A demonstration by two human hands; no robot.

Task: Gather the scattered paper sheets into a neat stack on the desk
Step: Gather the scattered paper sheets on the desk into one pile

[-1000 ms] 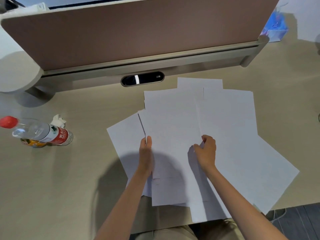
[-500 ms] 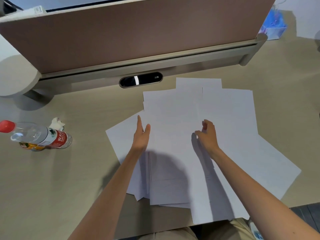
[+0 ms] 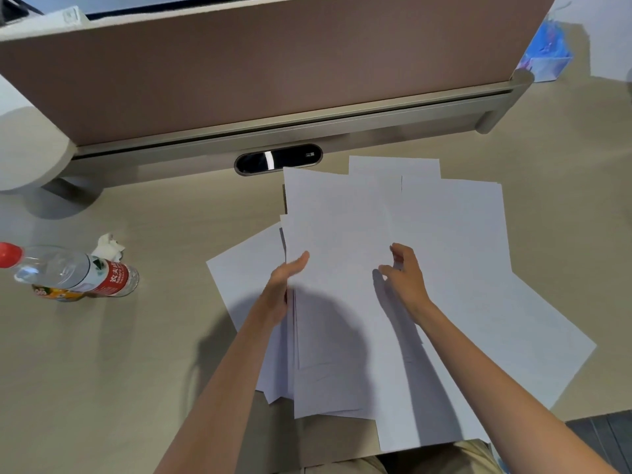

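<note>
Several white paper sheets [image 3: 444, 254] lie fanned and overlapping on the beige desk [image 3: 164, 354], some hanging over its near edge. My left hand [image 3: 284, 285] stands edge-on with straight fingers, pressing against the left side of the middle bundle of sheets [image 3: 338, 302]. My right hand [image 3: 405, 280] sits on that bundle's right side, fingers and thumb curled and pinching the paper there. One sheet [image 3: 242, 278] sticks out to the left under my left hand, and wider sheets spread to the right.
A clear plastic water bottle [image 3: 71, 273] with a red cap lies on its side at the left, a crumpled tissue [image 3: 109, 248] behind it. A brown partition panel [image 3: 273, 63] with a grey rail closes the back. A blue tissue pack [image 3: 547, 56] is at the far right.
My left hand has turned from lying flat on the paper to standing edge-on against the bundle's left side. The middle sheets have drawn closer together. My right hand has shifted slightly forward.
</note>
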